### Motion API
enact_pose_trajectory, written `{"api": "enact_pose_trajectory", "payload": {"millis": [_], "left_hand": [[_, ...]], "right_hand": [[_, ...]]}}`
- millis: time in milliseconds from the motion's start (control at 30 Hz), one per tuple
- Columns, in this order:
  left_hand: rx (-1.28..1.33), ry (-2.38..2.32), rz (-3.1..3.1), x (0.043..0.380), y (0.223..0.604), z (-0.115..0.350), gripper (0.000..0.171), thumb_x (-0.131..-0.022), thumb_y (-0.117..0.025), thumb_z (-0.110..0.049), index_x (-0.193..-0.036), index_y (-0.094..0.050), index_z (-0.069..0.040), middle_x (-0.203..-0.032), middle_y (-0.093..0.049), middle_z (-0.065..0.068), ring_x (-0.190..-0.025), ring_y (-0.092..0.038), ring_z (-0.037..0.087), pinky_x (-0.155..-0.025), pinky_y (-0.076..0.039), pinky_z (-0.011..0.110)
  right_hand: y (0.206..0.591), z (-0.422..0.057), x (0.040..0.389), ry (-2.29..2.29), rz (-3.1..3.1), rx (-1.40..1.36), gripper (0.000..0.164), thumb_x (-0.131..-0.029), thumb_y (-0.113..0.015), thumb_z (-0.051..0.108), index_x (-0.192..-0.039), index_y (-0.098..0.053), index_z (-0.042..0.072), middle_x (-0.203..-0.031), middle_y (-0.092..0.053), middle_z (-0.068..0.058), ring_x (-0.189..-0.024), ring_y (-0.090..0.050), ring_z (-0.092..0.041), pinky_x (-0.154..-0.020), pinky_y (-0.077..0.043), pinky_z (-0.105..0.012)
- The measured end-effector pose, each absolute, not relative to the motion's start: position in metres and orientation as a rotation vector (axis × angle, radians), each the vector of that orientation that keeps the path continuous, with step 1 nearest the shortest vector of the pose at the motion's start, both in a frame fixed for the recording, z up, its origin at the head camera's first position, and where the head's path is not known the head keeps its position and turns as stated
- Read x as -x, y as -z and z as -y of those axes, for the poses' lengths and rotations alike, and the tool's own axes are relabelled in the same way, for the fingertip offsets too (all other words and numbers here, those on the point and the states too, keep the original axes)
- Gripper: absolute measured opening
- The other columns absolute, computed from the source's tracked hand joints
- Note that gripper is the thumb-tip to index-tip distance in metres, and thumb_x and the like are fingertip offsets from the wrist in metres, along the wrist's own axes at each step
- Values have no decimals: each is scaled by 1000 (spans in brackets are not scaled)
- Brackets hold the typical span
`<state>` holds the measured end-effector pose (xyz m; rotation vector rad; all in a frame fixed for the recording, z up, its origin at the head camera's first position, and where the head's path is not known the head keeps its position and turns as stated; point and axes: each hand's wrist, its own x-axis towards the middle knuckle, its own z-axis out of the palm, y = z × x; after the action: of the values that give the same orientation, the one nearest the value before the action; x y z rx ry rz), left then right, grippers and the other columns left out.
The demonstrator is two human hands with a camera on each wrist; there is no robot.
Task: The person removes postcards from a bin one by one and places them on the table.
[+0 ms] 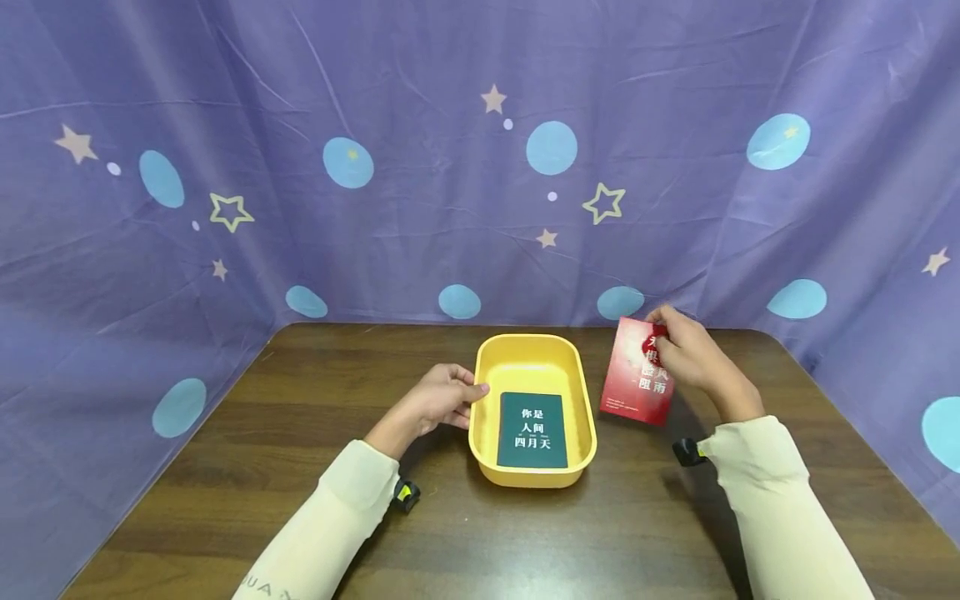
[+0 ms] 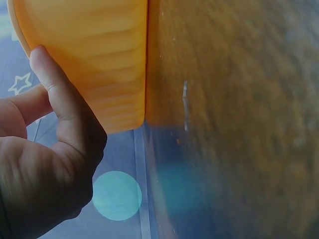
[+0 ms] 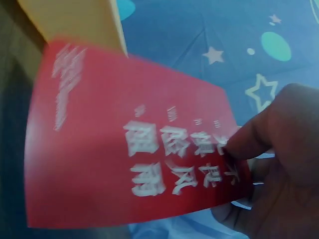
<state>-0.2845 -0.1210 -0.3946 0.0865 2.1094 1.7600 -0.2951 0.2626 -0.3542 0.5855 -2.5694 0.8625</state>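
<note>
Red card (image 1: 626, 379) pinched in the right hand (image 1: 693, 354), yellow tray (image 1: 532, 478) held by the left hand (image 1: 437, 398)

Right grip: closed on the card near its far right corner, thumb over the printed face. Card tilted, raised toward the counter's (image 1: 315, 417) far edge, just right of the tray, a gap between them in the head view. White characters on it.

Left grip: nearly closed, thumb on the tray's left rim, fingers outside the wall. Tray sits near the middle of the counter's far edge.

Inside, toward the tray's near end: green booklet (image 1: 532, 457) lying flat, white characters up.

Beyond the far edge: purple curtain (image 1: 420, 242), stars and blue ovals. Both sleeves (image 1: 348, 508) pale.
</note>
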Motion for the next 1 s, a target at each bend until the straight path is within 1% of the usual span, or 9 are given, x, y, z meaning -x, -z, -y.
{"api": "enact_pose_trajectory", "payload": {"millis": [133,333,400,467,567,633,700,867,1000], "left_hand": [[-87,-1764,-2102,287,396,121,31,-93,-67,-12,-109,-45,3,-80,-58,14,-54,-57,15,-49,-58,29],[-78,-1763,-2093,286,397,120,30,-93,-67,-12,-108,-45,2,-81,-58,15,-54,-58,16,-50,-59,30],[-72,-1762,-2101,286,396,120,30,-93,-67,-12,-108,-46,2,-81,-58,15,-54,-57,16,-50,-59,31],[-71,-1760,-2107,286,395,121,30,-93,-67,-12,-108,-46,2,-80,-58,15,-54,-57,16,-50,-59,31],[-70,-1758,-2104,287,393,121,30,-93,-67,-12,-108,-45,2,-80,-57,15,-54,-58,16,-51,-59,31],[-79,-1757,-2098,287,392,122,30,-93,-67,-12,-109,-45,3,-80,-57,15,-54,-58,16,-51,-59,31],[-83,-1760,-2089,287,393,122,31,-93,-67,-11,-109,-45,3,-82,-58,16,-54,-59,16,-51,-59,31],[-81,-1761,-2086,288,395,121,31,-92,-68,-12,-108,-46,3,-82,-59,17,-55,-59,16,-51,-59,31],[-80,-1759,-2097,286,394,120,32,-92,-68,-12,-109,-46,3,-82,-59,17,-56,-59,16,-51,-59,32]], "right_hand": [[365,-264,299,-867,2666,-623,23,-85,-42,-9,-104,-52,-2,-81,-56,-11,-73,-51,-23,-61,-44,-31],[382,-263,302,-949,2828,-594,26,-87,-43,-7,-112,-51,-3,-94,-58,-16,-83,-53,-27,-65,-47,-32],[383,-262,303,-925,2885,-601,29,-88,-47,-4,-117,-51,-3,-105,-59,-20,-94,-51,-31,-74,-48,-39],[384,-262,303,-864,2944,-610,38,-87,-54,1,-124,-50,-3,-116,-56,-22,-103,-47,-35,-83,-46,-45],[384,-261,303,-793,3007,-621,58,-78,-67,8,-132,-47,-1,-125,-51,-23,-110,-38,-39,-88,-40,-54],[387,-260,302,-755,3024,-645,71,-70,-73,8,-135,-46,0,-124,-51,-22,-107,-38,-39,-86,-40,-53],[390,-259,303,-741,3030,-673,77,-66,-77,7,-136,-47,1,-121,-52,-20,-106,-39,-38,-84,-40,-52],[397,-257,304,-709,3060,-714,76,-67,-80,6,-136,-48,3,-115,-54,-18,-107,-41,-39,-89,-41,-54],[399,-255,306,-732,3098,-706,77,-67,-80,2,-136,-47,-2,-101,-54,-14,-102,-45,-35,-85,-44,-47]]}}
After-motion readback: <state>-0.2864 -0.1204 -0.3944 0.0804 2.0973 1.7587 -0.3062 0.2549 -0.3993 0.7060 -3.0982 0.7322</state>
